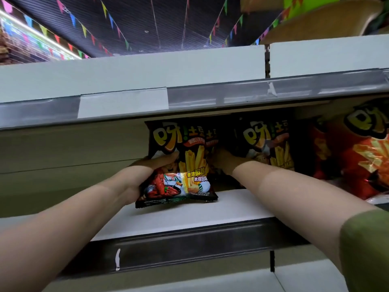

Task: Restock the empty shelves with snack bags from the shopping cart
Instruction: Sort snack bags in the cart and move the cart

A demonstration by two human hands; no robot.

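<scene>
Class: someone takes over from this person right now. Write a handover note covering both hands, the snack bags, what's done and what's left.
Left hand grips the front dark bag by its left side, low on the shelf.
Right hand is at that bag's right edge; fingers hidden.
Done: a second dark bag and red bags stand to the right.
Left: seat this bag; stock the shelf leftward.

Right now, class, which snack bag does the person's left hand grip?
The front black bag, leftmost; the left hand grips its left edge. The other black bag and the red bag stand farther right.
</scene>
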